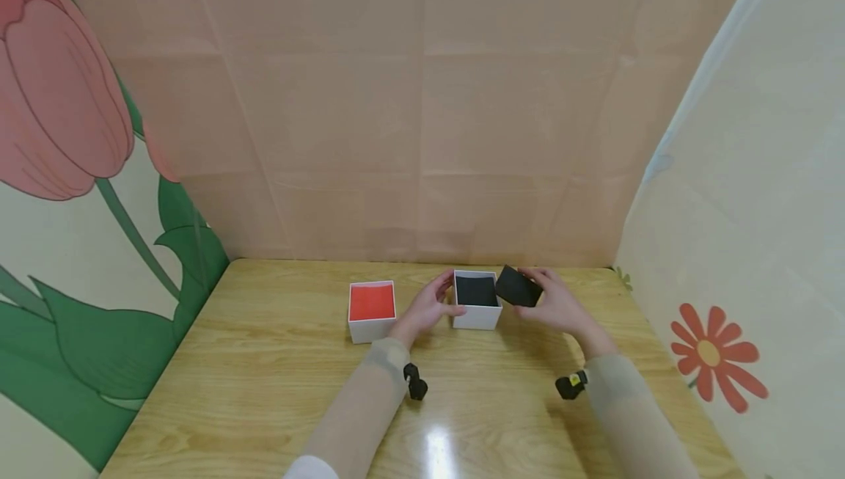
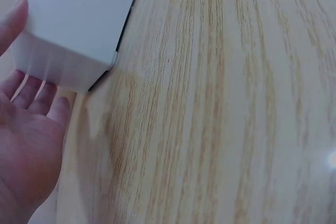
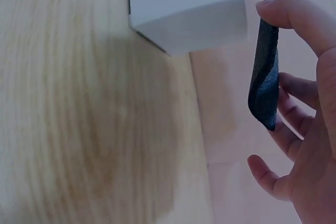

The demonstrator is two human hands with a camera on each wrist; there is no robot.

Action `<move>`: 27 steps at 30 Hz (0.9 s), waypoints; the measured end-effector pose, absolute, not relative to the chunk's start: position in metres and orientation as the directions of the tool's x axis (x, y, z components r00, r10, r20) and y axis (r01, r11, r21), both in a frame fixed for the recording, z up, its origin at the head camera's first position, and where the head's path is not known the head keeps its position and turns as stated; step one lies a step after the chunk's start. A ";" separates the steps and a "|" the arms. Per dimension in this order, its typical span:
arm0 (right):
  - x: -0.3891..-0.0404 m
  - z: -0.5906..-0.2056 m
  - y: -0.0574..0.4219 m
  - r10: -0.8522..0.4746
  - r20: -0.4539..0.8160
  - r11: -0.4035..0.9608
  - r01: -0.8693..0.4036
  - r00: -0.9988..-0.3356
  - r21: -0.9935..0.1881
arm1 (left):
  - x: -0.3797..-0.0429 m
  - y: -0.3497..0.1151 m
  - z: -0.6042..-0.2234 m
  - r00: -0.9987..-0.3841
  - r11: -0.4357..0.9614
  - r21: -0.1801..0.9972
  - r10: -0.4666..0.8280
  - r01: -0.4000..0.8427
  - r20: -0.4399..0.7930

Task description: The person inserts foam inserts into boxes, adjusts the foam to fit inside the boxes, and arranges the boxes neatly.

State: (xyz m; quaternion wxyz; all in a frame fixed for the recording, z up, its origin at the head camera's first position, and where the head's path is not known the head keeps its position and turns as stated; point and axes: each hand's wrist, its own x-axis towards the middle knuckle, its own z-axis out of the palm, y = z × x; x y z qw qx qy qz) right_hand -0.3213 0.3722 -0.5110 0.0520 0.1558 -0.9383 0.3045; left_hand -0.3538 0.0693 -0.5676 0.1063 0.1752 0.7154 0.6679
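My left hand (image 1: 430, 308) grips the left side of a white open-topped box (image 1: 477, 319), its thumb at the front and its fingers around the side. Black lining (image 1: 476, 290) shows inside this box. In the left wrist view, the thumb and fingertips lie against two faces of the white box (image 2: 79, 19). Just right of the box, my right hand (image 1: 554, 304) holds up a tilted black foam pad (image 1: 518, 287). Seen from the right wrist, the foam pad (image 3: 265, 72) is thin and slightly bent, pinched between thumb and fingers.
Left of my left hand stands another white box (image 1: 372, 330) with a red square (image 1: 372, 302) filling its top. Both boxes are near the back of the wooden table (image 1: 475, 398). A brown sheet (image 1: 422, 97) hangs behind, with patterned sheets at either side.
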 end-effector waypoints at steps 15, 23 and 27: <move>-0.336 -0.487 0.340 -0.418 0.125 0.762 -0.422 -0.900 -0.491 | -0.354 0.069 -0.567 -0.915 0.051 0.994 0.398 0.093 0.065; -0.344 -0.483 0.323 -0.503 0.133 0.735 -0.504 -0.854 -0.453 | -0.356 0.068 -0.570 -0.915 0.049 0.993 0.397 0.104 0.076; -0.348 -0.480 0.318 -0.531 0.129 0.726 -0.528 -0.838 -0.440 | -0.355 0.068 -0.567 -0.915 0.053 0.994 0.397 0.093 0.064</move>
